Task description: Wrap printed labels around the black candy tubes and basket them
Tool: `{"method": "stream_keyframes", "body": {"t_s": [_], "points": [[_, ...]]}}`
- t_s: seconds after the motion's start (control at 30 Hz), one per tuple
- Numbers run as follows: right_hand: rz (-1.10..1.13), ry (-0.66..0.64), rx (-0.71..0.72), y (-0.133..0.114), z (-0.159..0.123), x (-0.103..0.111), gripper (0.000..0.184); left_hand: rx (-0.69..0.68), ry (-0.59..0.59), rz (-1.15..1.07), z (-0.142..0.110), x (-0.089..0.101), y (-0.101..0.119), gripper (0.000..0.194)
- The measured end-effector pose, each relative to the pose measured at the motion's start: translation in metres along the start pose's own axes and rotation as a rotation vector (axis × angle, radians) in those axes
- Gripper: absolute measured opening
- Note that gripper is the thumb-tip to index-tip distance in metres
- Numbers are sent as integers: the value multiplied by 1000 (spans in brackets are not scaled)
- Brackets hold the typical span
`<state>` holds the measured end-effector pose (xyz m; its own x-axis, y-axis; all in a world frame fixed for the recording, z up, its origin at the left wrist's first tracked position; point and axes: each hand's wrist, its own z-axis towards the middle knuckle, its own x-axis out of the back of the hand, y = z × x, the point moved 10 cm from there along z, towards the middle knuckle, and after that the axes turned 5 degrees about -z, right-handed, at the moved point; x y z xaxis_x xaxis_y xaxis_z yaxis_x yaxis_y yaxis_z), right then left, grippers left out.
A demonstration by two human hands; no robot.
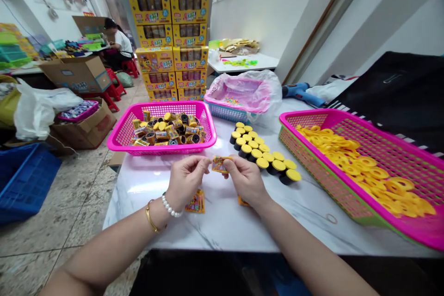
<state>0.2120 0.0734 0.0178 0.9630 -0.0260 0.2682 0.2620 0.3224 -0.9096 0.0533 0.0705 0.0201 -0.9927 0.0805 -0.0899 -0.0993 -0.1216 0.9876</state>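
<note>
Bare forearms [104,254] come in from the bottom edge, cut off by the frame, over a white marble table [222,226]. L wrist has a pearl bracelet [169,206] + gold bangle [151,218]. L hand [187,182] & R hand [246,180] both pinch a small printed packet [219,164] btwn thumbs & fingertips, held just in front of the pink basket [159,104]. Fingers hide part of its edges; print too small to read.

A 2nd packet [194,202] lies on the table nr L hand, and an orange packet [243,201] is mostly hidden by R hand. In the pink basket: heap of yellow-and-black canisters [169,129], overlapping, no exact count.

Right of basket: rows of black canisters w/ yellow lids [263,152]. Further right: pink-green basket [322,180] of yellow rings [360,171], cut off at frame edge. Behind basket: bag-lined pink tray [239,95], stacked yellow boxes [169,46]. Back left: seated co-worker [118,44], partly hidden by cartons.
</note>
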Motion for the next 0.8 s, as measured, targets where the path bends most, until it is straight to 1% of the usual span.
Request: {"method": "stream_keyframes", "body": {"t_s": [0.1,0.2,0.23,0.3,0.33,0.43,0.5,0.57,0.63,0.73,0.8], "points": [[-93,24,76,-9,-1,2,50,-9,20,4,0,3,2,40],[-241,47,216,-25,-3,3,45,-85,34,84,-2,3,12,33],[-273,49,262,-29,-4,2,42,-100,30,112,-2,2,13,31],[-294,45,336,-33,-5,0,34,-74,-16,104,1,-4,6,22],[-289,47,364,-33,-5,-1,30,-60,-5,92,3,-3,3,18],[-273,53,420,-31,-4,-4,22,-43,95,40,10,8,-7,14],[-270,63,444,-29,-3,-3,21,-57,142,21,14,14,-12,13],[-274,70,464,-27,-1,-2,19,-88,157,22,18,17,-14,11],[-289,85,473,-27,0,-1,19,-82,131,30,22,16,-18,12],[-339,108,446,-27,-2,-2,25,2,45,27,21,8,-26,16],[-377,111,429,-31,-6,-5,31,22,-28,-8,16,2,-23,24]]}}
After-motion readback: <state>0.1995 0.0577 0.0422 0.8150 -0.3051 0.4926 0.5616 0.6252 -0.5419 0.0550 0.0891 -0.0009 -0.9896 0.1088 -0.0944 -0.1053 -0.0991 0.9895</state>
